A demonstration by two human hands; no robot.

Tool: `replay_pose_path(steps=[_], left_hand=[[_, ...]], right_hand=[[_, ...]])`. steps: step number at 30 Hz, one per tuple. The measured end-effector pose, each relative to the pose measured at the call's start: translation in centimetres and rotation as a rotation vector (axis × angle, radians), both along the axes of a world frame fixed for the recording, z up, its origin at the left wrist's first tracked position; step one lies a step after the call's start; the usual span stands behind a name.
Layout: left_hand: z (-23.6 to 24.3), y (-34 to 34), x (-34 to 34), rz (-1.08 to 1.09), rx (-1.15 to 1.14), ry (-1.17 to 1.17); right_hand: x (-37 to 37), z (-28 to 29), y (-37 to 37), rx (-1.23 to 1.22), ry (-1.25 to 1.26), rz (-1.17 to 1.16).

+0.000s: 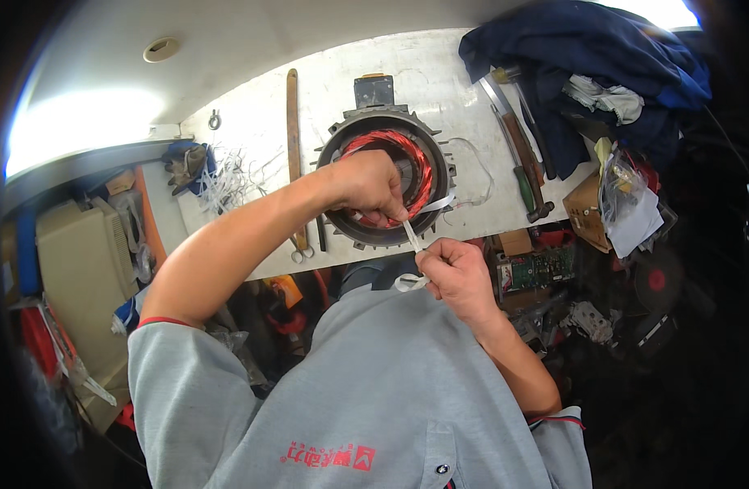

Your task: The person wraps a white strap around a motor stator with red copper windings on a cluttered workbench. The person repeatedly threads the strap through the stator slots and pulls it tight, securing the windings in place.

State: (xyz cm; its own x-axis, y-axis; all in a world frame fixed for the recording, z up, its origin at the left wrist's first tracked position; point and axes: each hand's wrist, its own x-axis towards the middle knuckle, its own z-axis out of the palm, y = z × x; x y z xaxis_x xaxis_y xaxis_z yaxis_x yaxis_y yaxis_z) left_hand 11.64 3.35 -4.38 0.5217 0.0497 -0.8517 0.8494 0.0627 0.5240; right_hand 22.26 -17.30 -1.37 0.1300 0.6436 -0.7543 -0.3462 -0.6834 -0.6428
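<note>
A round motor stator (pixel 445 160) with a dark finned housing sits at the bench's near edge, in front of me. Red-wrapped windings (pixel 426 173) ring its bore. My left hand (pixel 371 186) reaches over the near left part of the stator, its fingers pinched on a narrow white tape (pixel 412 237) beside the windings. The same tape runs taut to my right hand (pixel 460 277), closed in a fist just off the bench edge; a loose loop hangs by that fist. Another flat white tape end (pixel 439 204) lies across the stator's near right rim. My left hand hides part of the windings.
Left of the stator lie a wooden stick (pixel 293 122), scissors (pixel 299 247) and white tape scraps (pixel 228 181). To the right are a hammer (pixel 540 213), a green-handled tool (pixel 524 189) and dark blue clothing (pixel 570 49). A cardboard box (pixel 584 213) stands at the right edge.
</note>
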Motion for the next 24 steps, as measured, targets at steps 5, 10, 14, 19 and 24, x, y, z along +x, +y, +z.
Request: replay_pose_path(steps=[5, 10, 14, 19, 24], left_hand=[[1.1, 0.2, 1.0, -0.107, 0.037, 0.034], [0.7, -0.7, 0.2, -0.163, 0.217, -0.099], [1.7, -2.3, 0.2, -0.275, 0.532, -0.218], [1.6, -3.2, -0.1, -0.257, 0.635, -0.247], [1.3, -3.8, -0.4, -0.225, 0.695, -0.252]], right_hand=[[-0.2, 0.1, -0.5, 0.082, -0.07, 0.069], [3.6, -0.1, 1.4, 0.583, -1.022, 0.22], [6.1, 0.1, 4.3, 0.647, -1.22, 0.77], [7.6, 0.8, 6.7, 0.923, -1.275, 1.052], [7.7, 1.4, 6.2, 0.758, -1.094, 1.164]])
